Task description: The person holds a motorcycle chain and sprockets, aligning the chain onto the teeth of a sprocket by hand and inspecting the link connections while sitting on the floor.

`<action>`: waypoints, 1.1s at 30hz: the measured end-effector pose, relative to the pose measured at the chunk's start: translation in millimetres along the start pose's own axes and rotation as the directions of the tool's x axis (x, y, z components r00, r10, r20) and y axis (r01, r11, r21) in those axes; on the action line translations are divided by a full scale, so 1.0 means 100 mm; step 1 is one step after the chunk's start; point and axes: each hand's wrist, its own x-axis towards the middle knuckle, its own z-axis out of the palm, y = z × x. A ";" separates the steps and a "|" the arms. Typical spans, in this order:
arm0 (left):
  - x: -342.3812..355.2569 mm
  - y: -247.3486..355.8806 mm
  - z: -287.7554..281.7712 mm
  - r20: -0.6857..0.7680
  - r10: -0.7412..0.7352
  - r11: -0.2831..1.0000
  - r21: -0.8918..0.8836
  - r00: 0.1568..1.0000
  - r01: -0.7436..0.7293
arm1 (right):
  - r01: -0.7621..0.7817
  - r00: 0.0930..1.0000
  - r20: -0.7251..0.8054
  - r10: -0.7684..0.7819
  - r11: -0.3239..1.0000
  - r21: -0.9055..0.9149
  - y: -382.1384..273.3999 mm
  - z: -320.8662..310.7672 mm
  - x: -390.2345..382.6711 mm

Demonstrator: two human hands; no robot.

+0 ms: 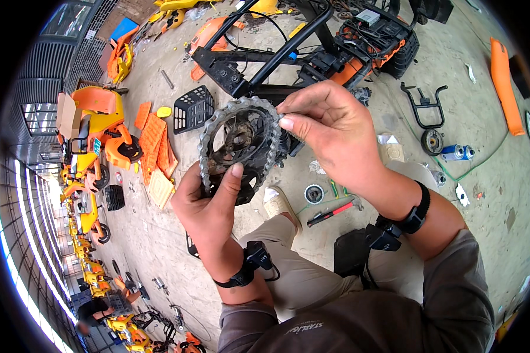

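Observation:
My left hand (209, 206) is closed on the lower left of a round sprocket (275, 141), its thumb lying across the front. The sprocket has a grey, scalloped rim and a dark, dirty body with openings around a central hub. It is held up in the air, tilted, with its face toward me. At the upper right of the rim my right hand (330, 126) pinches with thumb and forefinger. Whether a small part sits between those fingertips is hidden. Behind the sprocket stands a black vehicle frame (271, 62) with cables and an exposed motor area.
Near my feet lie a red-and-black hand tool (331, 212) and a round metal part (314, 193). A black crate (193, 110) and orange panels (153, 141) are on the left. Blue spray cans (457, 153) and a black tubular bracket (424, 106) lie right. Yellow scooters (88, 153) line the far left.

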 end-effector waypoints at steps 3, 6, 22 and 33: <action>0.01 0.01 0.01 0.012 -0.004 1.000 0.005 1.000 0.004 | -0.009 1.000 0.025 0.009 1.000 0.006 0.00 -0.01 0.01; 0.01 0.01 0.01 0.008 -0.005 1.000 0.009 1.000 0.005 | -0.023 0.999 0.024 0.023 1.000 0.011 -0.02 -0.01 0.02; 0.00 -0.01 -0.04 0.023 -0.022 1.000 0.009 1.000 0.021 | 0.006 0.999 0.034 -0.006 1.000 -0.021 0.02 -0.07 -0.01; -0.03 0.03 -0.03 0.002 -0.009 1.000 0.023 1.000 0.009 | 0.005 0.999 0.042 -0.008 0.997 0.073 0.03 -0.05 -0.02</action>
